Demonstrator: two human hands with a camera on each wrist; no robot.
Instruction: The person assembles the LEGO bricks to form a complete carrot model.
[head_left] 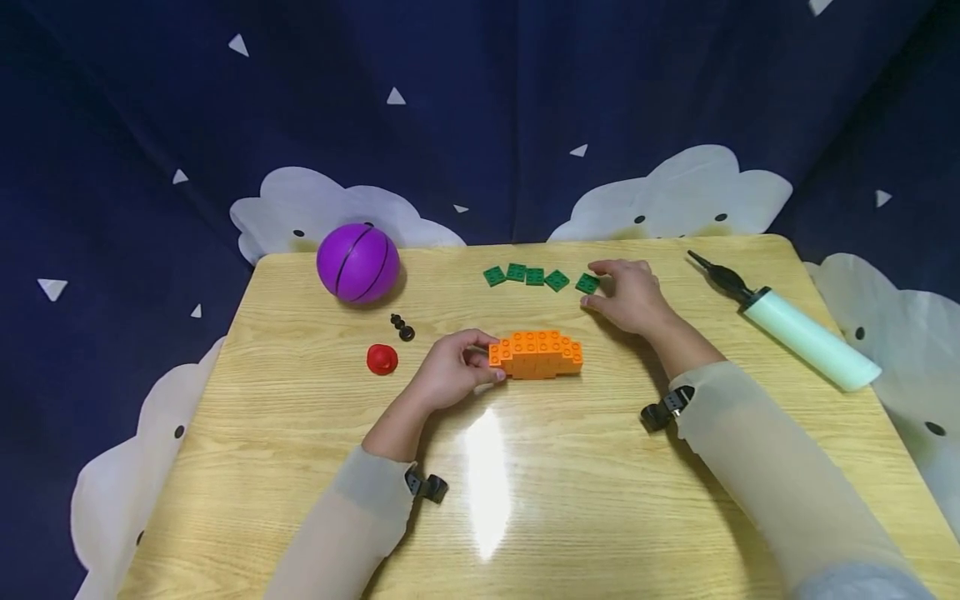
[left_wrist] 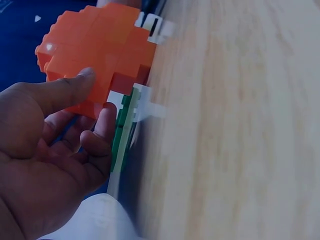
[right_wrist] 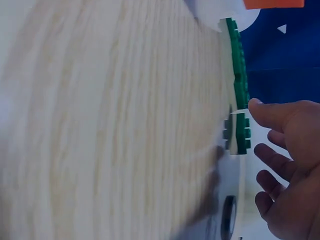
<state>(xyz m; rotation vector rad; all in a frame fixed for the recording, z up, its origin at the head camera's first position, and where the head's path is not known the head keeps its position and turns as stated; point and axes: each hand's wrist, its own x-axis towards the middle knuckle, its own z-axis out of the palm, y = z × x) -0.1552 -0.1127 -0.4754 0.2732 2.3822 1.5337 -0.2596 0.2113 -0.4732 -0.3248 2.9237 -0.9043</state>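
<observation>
Orange build: a stepped stack of orange bricks (head_left: 536,354), studs up, sits at the centre of the head view; whether its underside touches the table (head_left: 300,483) cannot be told.
Left hand: the left hand (head_left: 453,371) pinches the build's left end, with the thumb on the near face and fingers behind.
Right hand: the right hand (head_left: 630,298), right of centre in the upper half, holds nothing visibly; thumb and forefinger are parted around the rightmost green plate (head_left: 587,284), and contact cannot be confirmed.
Green row: four more green plates (head_left: 535,276) lie in the upper middle, left of that one.
Good pinch: the pick-up probably goes best with thumb and forefinger on opposite edges, studs uncovered, closing evenly so the small plate does not spin.
Steady hold: a light pinch on the orange end should suffice; squeezing hard or twisting could loosen a brick.
Watch for: a thumb swept too far toward the upper middle might nudge the neighbouring plate.
Brands and writing: none can be read on the bricks, the purple ball (head_left: 357,263) or the pump (head_left: 810,337); any marks on the dark wrist devices are too small to make out.
</observation>
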